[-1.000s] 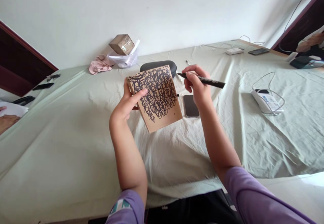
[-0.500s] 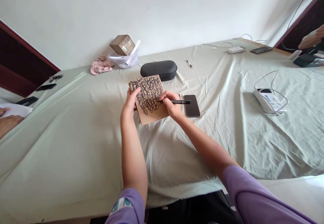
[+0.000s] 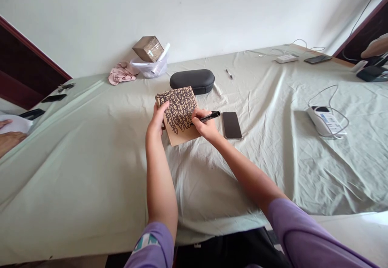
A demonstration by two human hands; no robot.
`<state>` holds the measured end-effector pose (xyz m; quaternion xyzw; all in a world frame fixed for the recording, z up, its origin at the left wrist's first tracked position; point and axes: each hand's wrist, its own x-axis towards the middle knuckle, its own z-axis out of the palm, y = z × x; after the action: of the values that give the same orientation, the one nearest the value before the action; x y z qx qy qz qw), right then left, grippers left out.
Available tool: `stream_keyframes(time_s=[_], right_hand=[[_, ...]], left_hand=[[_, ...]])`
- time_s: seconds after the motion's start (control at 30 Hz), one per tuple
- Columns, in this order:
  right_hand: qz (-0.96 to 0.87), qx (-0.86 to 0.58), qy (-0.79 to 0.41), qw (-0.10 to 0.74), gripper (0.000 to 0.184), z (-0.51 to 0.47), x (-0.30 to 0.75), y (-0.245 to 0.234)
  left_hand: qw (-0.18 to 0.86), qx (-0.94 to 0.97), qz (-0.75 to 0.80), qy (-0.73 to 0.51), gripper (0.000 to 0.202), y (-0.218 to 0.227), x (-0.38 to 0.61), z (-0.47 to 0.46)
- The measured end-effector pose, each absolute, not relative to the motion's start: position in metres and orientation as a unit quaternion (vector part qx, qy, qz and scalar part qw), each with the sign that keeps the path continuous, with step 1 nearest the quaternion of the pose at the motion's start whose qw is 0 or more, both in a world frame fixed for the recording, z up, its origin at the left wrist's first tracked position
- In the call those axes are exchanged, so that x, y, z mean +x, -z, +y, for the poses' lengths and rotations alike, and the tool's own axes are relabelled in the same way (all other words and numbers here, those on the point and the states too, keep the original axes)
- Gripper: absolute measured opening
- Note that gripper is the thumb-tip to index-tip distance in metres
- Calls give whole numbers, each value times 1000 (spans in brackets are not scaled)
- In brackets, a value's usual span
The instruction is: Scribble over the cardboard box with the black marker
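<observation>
Kraft card [image 3: 178,114], scribbled with black ink, is held above the pale green cloth [image 3: 91,146], its left edge grasped by the left hand [image 3: 157,119]. The right hand [image 3: 204,124] grips a black marker [image 3: 210,116] at the card's right side. A smartphone [image 3: 232,125] lies just beside that hand, a black glasses case [image 3: 192,81] sits past the card's top edge, and the cloth's near edge runs well below both hands.

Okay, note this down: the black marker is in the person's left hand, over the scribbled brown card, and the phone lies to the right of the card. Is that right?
Not quite: the head view shows the black marker in the right hand, not the left. The marker is over the scribbled brown card, and the phone lies to the card's right, as you said.
</observation>
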<state>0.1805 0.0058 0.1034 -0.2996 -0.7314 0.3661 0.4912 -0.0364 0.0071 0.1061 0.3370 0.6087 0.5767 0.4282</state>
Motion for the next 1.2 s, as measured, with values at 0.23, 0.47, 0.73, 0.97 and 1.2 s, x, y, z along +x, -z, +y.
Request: stream_keyframes(time_s=[0.23,0.47,0.73,0.97,1.2], right_hand=[[-744,-290,-379,468,28,5,177,-100],[-720,-267,-376,519,23,1,172,-100],[-605,-243,-470,595,36,29,198,-110],[-719,-510,-247,403,15,82,258,-72],[-744,-580,-179,280,34,76,248,-34]], left_hand=[[433,338,597,-585,78,-101,-38,10],[440,361,543,-617,77,-99,-37,14],[373,360,491,-700,89,-87,-41,21],[357,514,478,-617,139,-84,-47,15],[344,664,441,-497,157,-100,-43,1]])
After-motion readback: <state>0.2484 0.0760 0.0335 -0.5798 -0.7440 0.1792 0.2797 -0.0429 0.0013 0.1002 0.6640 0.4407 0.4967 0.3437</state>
